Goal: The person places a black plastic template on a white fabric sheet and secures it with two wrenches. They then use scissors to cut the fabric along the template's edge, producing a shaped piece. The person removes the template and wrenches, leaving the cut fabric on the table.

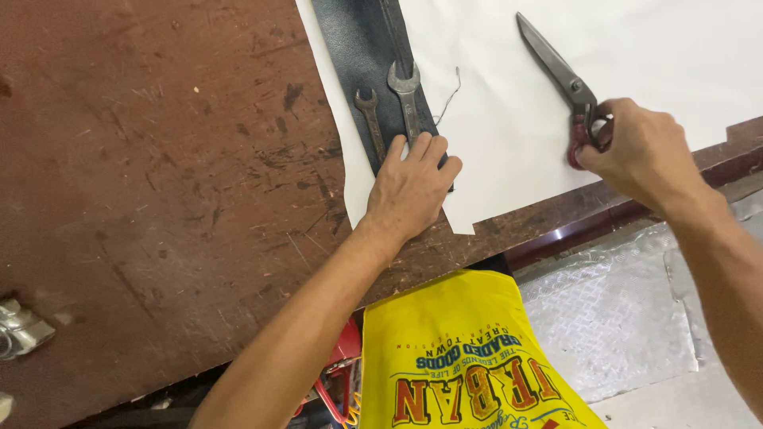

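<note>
Steel scissors [556, 63] lie on the white sheet [509, 119], long axis slanting, blades together and pointing up and left, away from the right hand [636, 151]. That hand's fingers [592, 155] are curled tight around the red handles, hiding most of them. The left hand [409, 191] presses flat, fingers [429, 151] together and straight, on a dark leather strip [362, 40] whose top is cut off by the frame. Just beyond those fingertips lie two wrenches [389, 107], heads pointing away; the larger one's lower end is under the fingers. All rests on the scuffed brown table [159, 199].
</note>
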`<state>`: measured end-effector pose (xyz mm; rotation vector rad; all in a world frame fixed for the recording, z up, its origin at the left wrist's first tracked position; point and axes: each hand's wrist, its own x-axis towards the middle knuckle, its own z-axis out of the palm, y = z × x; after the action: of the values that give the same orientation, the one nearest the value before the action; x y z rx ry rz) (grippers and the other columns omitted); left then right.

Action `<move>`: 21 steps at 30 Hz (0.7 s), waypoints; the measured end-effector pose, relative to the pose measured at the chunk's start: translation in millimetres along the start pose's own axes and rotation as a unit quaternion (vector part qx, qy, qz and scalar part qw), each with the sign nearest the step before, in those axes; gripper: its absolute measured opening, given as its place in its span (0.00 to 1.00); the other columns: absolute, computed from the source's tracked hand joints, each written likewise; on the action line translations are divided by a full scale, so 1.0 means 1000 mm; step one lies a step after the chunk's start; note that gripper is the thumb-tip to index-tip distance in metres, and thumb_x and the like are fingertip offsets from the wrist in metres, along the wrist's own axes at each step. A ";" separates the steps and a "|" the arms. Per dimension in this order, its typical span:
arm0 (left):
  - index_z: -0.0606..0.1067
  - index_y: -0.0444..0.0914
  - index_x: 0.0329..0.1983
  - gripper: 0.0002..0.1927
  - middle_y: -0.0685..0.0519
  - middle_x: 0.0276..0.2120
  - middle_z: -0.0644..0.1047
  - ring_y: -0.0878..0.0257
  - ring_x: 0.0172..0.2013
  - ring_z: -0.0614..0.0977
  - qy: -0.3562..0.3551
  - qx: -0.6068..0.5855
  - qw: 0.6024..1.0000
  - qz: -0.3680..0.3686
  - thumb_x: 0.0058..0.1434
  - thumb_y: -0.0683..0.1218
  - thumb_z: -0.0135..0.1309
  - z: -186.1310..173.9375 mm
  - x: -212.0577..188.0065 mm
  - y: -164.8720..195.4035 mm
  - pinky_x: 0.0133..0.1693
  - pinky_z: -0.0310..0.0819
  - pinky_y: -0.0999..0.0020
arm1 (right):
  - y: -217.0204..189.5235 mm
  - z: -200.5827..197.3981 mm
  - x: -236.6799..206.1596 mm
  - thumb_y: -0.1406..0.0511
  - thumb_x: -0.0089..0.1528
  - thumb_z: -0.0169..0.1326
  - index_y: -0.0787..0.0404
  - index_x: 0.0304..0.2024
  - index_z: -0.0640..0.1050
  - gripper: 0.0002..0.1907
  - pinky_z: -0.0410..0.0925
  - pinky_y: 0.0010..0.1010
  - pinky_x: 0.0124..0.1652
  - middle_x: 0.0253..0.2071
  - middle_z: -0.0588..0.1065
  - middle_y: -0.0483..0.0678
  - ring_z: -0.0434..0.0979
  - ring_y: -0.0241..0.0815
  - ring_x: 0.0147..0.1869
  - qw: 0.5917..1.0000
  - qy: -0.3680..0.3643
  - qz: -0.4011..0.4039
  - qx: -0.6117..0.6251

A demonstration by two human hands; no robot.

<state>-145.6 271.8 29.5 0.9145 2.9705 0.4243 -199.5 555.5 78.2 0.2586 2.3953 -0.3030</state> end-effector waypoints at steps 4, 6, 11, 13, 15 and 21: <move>0.76 0.39 0.42 0.16 0.43 0.53 0.71 0.48 0.61 0.69 0.037 -0.019 0.998 -0.054 0.55 0.51 0.64 -0.003 0.001 0.006 0.57 0.64 0.44 | 0.014 0.004 -0.031 0.65 0.65 0.59 0.55 0.57 0.76 0.18 0.68 0.37 0.52 0.49 0.82 0.53 0.79 0.47 0.55 0.984 -0.105 0.058 0.131; 0.76 0.39 0.44 0.18 0.43 0.55 0.70 0.46 0.62 0.68 0.013 -0.028 0.996 -0.087 0.54 0.52 0.64 -0.005 0.001 0.008 0.56 0.62 0.41 | 0.028 0.030 -0.055 0.61 0.67 0.53 0.55 0.53 0.78 0.13 0.66 0.35 0.53 0.45 0.84 0.49 0.80 0.43 0.53 0.961 -0.162 0.099 0.200; 0.76 0.42 0.48 0.20 0.44 0.57 0.69 0.45 0.63 0.67 -0.001 -0.034 0.994 -0.108 0.55 0.53 0.64 -0.006 0.003 0.008 0.57 0.62 0.40 | 0.066 0.137 -0.103 0.50 0.51 0.60 0.60 0.54 0.73 0.33 0.72 0.38 0.38 0.29 0.76 0.49 0.76 0.44 0.34 0.848 -0.282 0.024 0.448; 0.76 0.43 0.49 0.19 0.45 0.58 0.69 0.46 0.65 0.66 -0.010 -0.046 0.993 -0.113 0.56 0.52 0.63 -0.004 0.001 0.007 0.58 0.61 0.41 | 0.084 0.170 -0.117 0.45 0.47 0.65 0.62 0.57 0.73 0.43 0.70 0.34 0.37 0.29 0.74 0.48 0.75 0.42 0.34 0.818 -0.272 -0.019 0.506; 0.75 0.43 0.50 0.19 0.45 0.59 0.69 0.46 0.65 0.66 0.003 -0.059 0.992 -0.110 0.58 0.52 0.62 0.000 -0.002 0.005 0.59 0.61 0.41 | 0.097 0.198 -0.129 0.45 0.47 0.70 0.68 0.56 0.71 0.47 0.68 0.32 0.39 0.30 0.71 0.45 0.72 0.40 0.36 0.777 -0.248 -0.039 0.578; 0.75 0.43 0.52 0.20 0.45 0.60 0.68 0.45 0.66 0.64 0.041 -0.074 0.992 -0.097 0.60 0.54 0.61 0.014 -0.012 0.001 0.61 0.59 0.39 | 0.128 0.225 -0.155 0.51 0.46 0.70 0.65 0.60 0.69 0.46 0.62 0.27 0.33 0.32 0.72 0.45 0.69 0.36 0.35 0.768 -0.284 -0.002 0.575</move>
<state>-133.9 269.9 15.1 0.6036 3.0108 0.6779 88.8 597.3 -1.0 0.5927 1.3302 -1.5912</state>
